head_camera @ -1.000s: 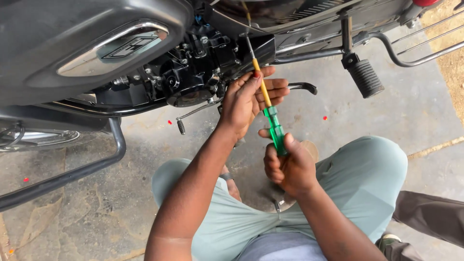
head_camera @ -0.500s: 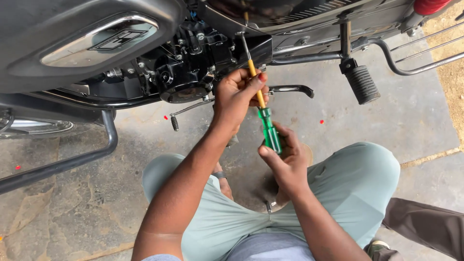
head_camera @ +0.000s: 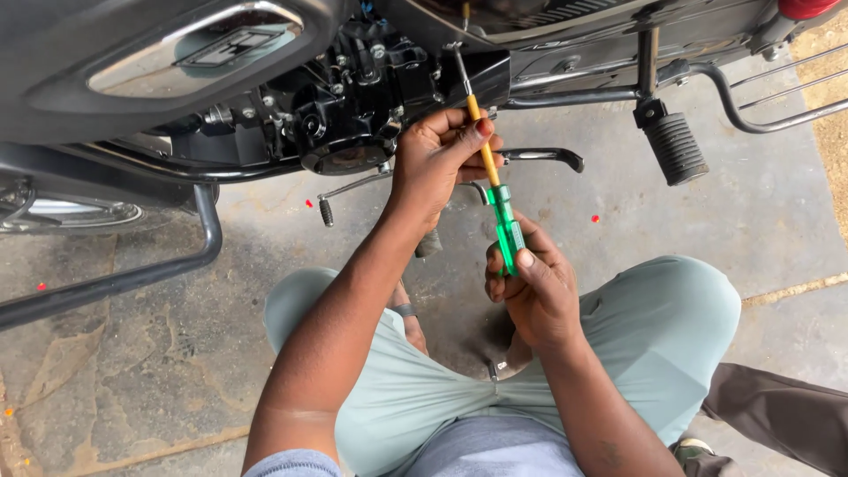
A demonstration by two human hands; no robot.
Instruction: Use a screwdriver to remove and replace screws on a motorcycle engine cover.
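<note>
The person's right hand (head_camera: 536, 296) is wrapping closed around the translucent green plastic handle of a long screwdriver (head_camera: 507, 231), thumb lying along the handle, while the left hand (head_camera: 437, 159) is pinching the yellow-sleeved part of its shaft between thumb and fingers, steadying it. The screwdriver is running from the right hand toward 11 o'clock, its metal tip reaching into the black motorcycle engine casing (head_camera: 353, 115) just below the dark bodywork. By the look of it, the step in hand is seating the tip on a fastener; the next move seems to call for keeping the shaft in line and pressing while turning the handle. The tip itself and whatever it is meeting are lost among dark parts, and the ribbed black rubber footpeg (head_camera: 675, 147) at 2 o'clock is sitting well apart.
</note>
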